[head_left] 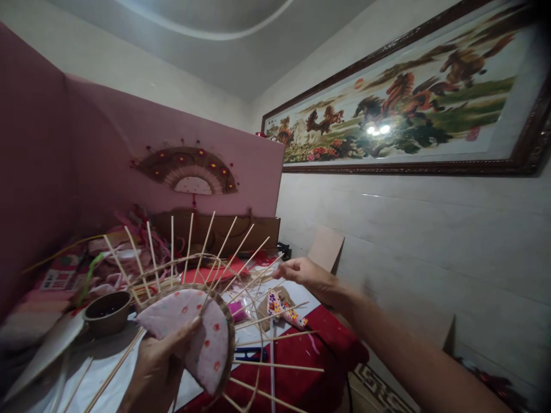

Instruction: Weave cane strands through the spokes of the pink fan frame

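Note:
My left hand (161, 358) grips a half-round fan base (202, 312) covered in pale cloth with small red flowers, thumb on its face. Thin wooden sticks (210, 244) spread outward from its curved edge like rays. Brown twine (172, 265) runs along that edge and loops loosely among the sticks. At the right side of the fan, my right hand (303, 272) has its fingertips pinched together beside the tip of one stick. What is between those fingers is too small to make out.
A finished fan (185, 169) hangs on the pink board (249, 155). On the table are a dark round bowl (107, 314), a flower-patterned glue gun (286, 310), blue-handled tool (249, 354), red cloth (331, 367) and a heap of ribbons (138, 241). A framed horse picture (400, 109) hangs right.

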The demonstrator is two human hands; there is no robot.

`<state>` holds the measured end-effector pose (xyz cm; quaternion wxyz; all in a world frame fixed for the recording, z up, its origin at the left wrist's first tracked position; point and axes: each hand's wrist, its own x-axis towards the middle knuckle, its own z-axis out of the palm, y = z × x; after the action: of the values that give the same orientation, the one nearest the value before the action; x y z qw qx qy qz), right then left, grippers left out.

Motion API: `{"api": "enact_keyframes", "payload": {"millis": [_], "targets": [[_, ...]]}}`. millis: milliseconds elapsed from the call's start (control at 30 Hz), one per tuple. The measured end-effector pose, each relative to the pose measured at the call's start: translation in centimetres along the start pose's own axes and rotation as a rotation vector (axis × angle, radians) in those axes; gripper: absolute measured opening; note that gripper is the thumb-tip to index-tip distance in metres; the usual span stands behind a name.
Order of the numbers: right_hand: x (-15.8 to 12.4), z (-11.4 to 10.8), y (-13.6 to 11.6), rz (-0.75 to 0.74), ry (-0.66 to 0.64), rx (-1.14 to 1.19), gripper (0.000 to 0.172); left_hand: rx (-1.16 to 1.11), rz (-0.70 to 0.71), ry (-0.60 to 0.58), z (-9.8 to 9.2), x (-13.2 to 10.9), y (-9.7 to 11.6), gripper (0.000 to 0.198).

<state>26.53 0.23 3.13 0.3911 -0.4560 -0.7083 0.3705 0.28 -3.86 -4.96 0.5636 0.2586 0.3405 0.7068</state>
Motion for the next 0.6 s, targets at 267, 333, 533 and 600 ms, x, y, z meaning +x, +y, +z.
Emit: {"api": "enact_keyframes", "payload": {"millis": [267, 333, 533, 600], "targets": [[0.4, -3.9, 0.3, -0.027, 0.519, 0.196, 0.043, -0.032, 0.023, 0.004, -0.1, 0.2, -0.1, 0.03], [0.1, -6.2, 0.5, -0.051, 0.696, 0.245, 0.047, -0.034, 0.011, 0.004, -0.1, 0.3, -0.1, 0.029], [-1.0, -12.1, 0.0, -0.206, 1.21, 0.317, 0.042, -0.028, 0.002, 0.014, -0.2, 0.3, -0.2, 0.025], [-1.2, -13.6, -0.3, -0.245, 1.343, 0.32, 0.04, -0.03, 0.018, 0.017, -0.2, 0.2, -0.2, 0.027]]}}
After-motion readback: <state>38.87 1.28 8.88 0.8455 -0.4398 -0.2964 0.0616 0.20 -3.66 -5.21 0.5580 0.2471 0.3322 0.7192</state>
